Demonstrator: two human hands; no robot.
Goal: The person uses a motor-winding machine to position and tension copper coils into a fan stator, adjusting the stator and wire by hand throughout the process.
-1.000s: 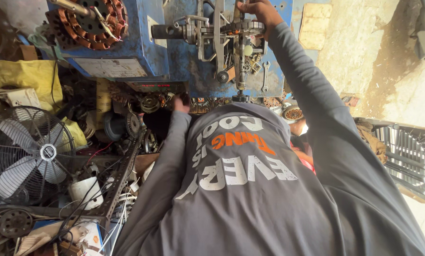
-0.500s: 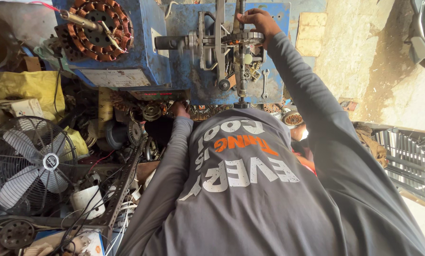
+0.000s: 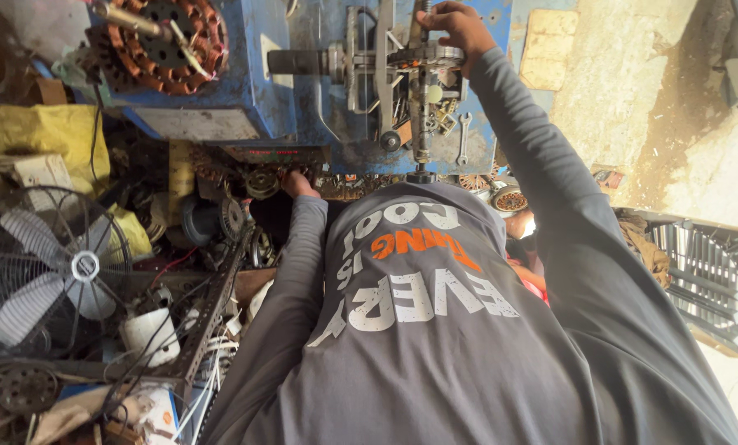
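A blue winding machine (image 3: pixel 303 74) stands in front of me, seen over my grey printed shirt. My right hand (image 3: pixel 459 25) reaches up and grips the metal wheel-and-shaft assembly (image 3: pixel 410 58) on the machine's front. My left hand (image 3: pixel 296 183) reaches low under the machine's lower edge, its fingers among small metal parts there; what it touches is hidden. A copper-wound stator (image 3: pixel 167 41) is mounted on the machine at the upper left. A spanner (image 3: pixel 463 136) hangs on the blue panel below my right hand.
A table fan with a wire guard (image 3: pixel 47 272) lies at the left among cables, gears and a white cup (image 3: pixel 148 334). Yellow cloth (image 3: pixel 39 136) sits behind it. A metal grille (image 3: pixel 707 280) lies on the concrete floor at the right. Small wound coils (image 3: pixel 509 198) sit near the machine's base.
The view has tilted down slightly, so the machine sits lower in frame. My right hand stays on the shaft assembly and my left hand stays below the machine.
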